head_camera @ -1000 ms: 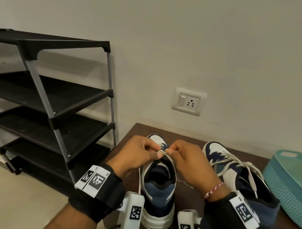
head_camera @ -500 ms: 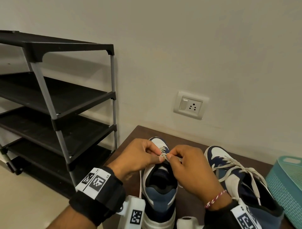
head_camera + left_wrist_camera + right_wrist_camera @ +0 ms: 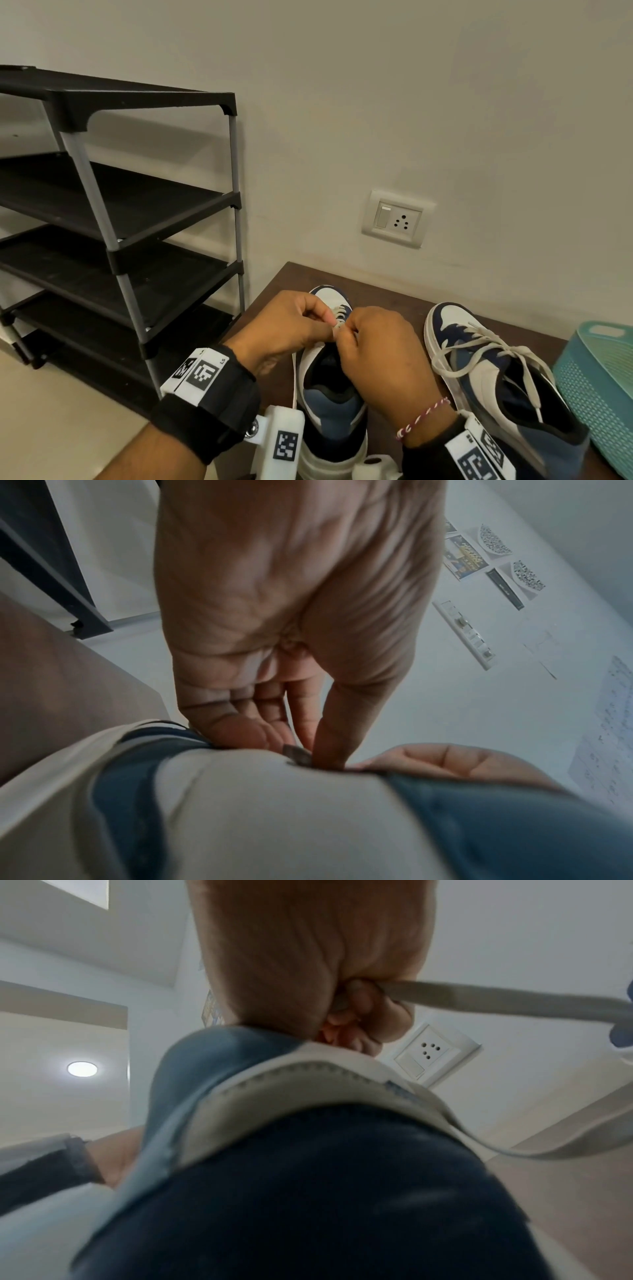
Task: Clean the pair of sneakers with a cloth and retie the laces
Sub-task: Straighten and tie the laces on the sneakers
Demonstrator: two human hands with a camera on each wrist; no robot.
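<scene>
Two navy, blue and white sneakers stand on a dark brown table (image 3: 383, 291). The left sneaker (image 3: 330, 404) points away from me, and both hands meet over its tongue. My left hand (image 3: 291, 329) pinches the white lace (image 3: 337, 327) between thumb and fingers. My right hand (image 3: 373, 346) grips the same lace, which runs out of its fist (image 3: 479, 999) in the right wrist view. In the left wrist view the left fingertips (image 3: 301, 748) press at the shoe's collar. The right sneaker (image 3: 496, 373) lies beside them with its lace loose. No cloth is visible.
A black shoe rack (image 3: 113, 219) with grey posts stands left of the table. A teal plastic basket (image 3: 599, 377) sits at the table's right end. A wall socket (image 3: 397, 219) is on the wall behind.
Both hands stayed on the left sneaker's lace, closing together and shifting slightly toward the toe. The head camera tilted a little, so the scene sits lower in view.
</scene>
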